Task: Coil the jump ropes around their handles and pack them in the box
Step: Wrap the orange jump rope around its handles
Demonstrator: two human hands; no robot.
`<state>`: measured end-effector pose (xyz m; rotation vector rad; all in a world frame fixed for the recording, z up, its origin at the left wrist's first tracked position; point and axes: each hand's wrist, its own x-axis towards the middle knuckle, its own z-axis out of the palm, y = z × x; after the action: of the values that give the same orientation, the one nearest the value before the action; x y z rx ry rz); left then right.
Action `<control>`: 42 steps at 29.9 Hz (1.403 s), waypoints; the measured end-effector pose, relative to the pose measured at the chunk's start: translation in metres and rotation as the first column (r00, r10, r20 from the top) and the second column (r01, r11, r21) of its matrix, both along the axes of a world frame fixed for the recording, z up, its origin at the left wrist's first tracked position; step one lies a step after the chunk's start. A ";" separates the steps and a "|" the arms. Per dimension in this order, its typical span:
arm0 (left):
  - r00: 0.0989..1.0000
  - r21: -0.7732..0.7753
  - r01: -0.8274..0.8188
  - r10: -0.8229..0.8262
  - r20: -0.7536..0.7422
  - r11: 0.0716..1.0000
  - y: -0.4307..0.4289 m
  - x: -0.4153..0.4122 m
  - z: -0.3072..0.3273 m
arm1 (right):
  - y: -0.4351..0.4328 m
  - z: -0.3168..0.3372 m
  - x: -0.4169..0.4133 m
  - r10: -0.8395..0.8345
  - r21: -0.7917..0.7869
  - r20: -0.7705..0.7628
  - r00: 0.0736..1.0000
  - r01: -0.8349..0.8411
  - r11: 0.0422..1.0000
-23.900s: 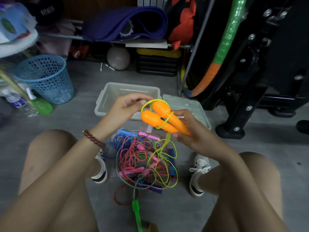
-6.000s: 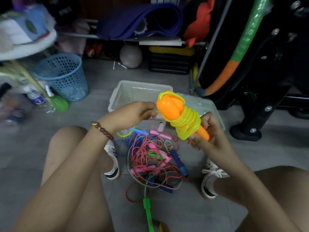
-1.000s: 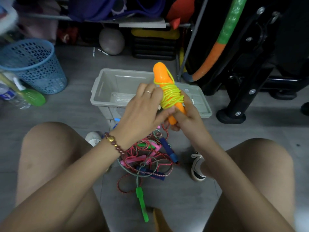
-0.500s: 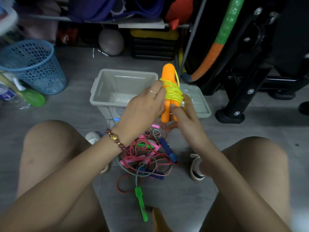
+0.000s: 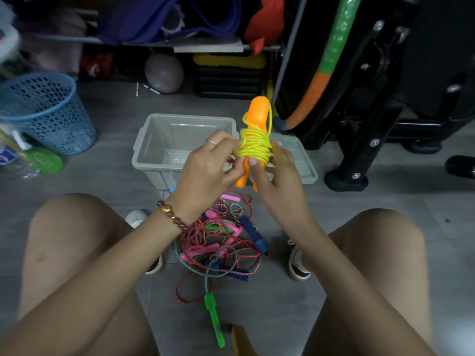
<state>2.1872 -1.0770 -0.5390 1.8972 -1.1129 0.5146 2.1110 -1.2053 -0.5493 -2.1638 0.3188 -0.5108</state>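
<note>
The pair of orange plastic jump-rope handles (image 5: 257, 113), bound in coiled yellow-green cord (image 5: 254, 146), is held upright. It is pinched at the coil's lower edge by the left hand (image 5: 205, 170) and clasped by the curled right hand (image 5: 279, 173). The handle tops stand above both hands, over the open grey plastic box (image 5: 159, 140).

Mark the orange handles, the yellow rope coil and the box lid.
orange handles (image 5: 258, 111): head view, on the top end above the wraps.
yellow rope coil (image 5: 254, 147): head view, on the middle of the wraps.
box lid (image 5: 304, 167): head view, on bare surface near its right edge.
</note>
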 end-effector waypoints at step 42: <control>0.992 0.161 0.055 -0.036 -0.118 0.986 0.003 -0.015 -0.002 | 0.001 0.014 -0.017 -0.010 -0.062 -0.025 1.000 0.009 0.998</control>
<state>2.1726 -1.0743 -0.5406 2.0104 -1.1495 0.2922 2.0945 -1.2046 -0.5354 -2.2315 0.3312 -0.5055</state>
